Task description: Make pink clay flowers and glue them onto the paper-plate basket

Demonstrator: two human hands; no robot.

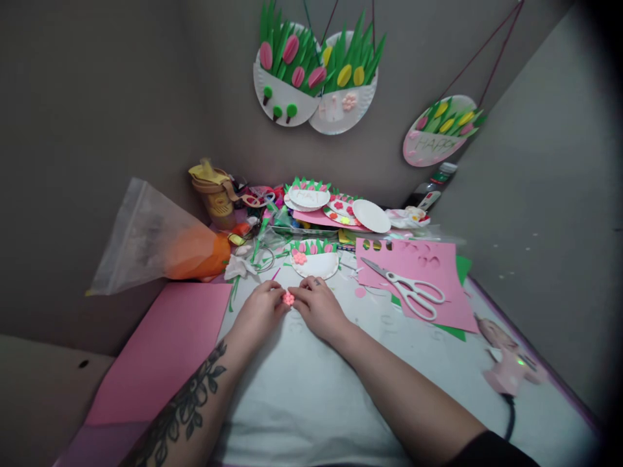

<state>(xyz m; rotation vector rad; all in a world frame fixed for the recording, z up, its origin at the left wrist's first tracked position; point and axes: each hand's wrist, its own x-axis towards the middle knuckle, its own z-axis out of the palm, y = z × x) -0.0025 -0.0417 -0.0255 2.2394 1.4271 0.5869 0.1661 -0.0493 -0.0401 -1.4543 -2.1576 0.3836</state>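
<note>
Between my fingertips is a small pink flower (288, 298), low over the white cloth. My left hand (261, 307) is closed on its left side. My right hand (317, 306) pinches it from the right; the fingertips are partly hidden. Just beyond my hands lies a paper-plate basket (318, 264) with green paper grass and pink tulips. A similar pink flower (299, 258) is on its left part. A thin purple stick (276, 274) lies behind my left hand.
White-handled scissors (413, 292) rest on pink paper (438, 263) with cut-out holes. A pink glue gun (509, 366) with a green light lies at right. Left are a pink sheet (165, 350) and a plastic bag (156, 240). Decorated plates (341, 209) are piled behind; others hang on the wall.
</note>
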